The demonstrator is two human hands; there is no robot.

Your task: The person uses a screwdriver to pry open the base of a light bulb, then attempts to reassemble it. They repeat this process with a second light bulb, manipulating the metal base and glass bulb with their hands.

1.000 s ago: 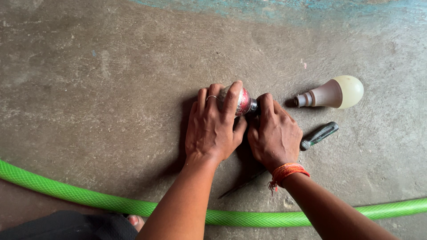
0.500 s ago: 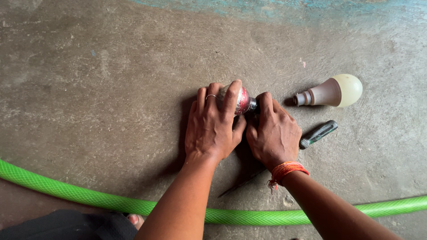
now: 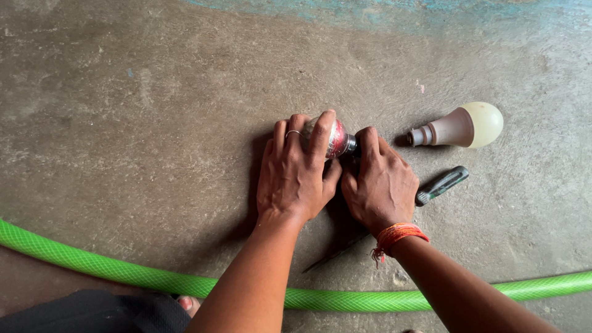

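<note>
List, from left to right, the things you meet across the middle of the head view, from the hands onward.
left hand → red bulb under its fingers → right hand → dark tool handle → white bulb

Hose (image 3: 111,269) bright green, mesh-patterned; bulb (image 3: 461,126) cream dome, brown-grey base; wrist thread (image 3: 394,234) orange; floor (image 3: 135,111) grey.

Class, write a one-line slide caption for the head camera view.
Left hand and right hand grip a red-banded bulb on a concrete floor, beside a pale bulb.
</note>
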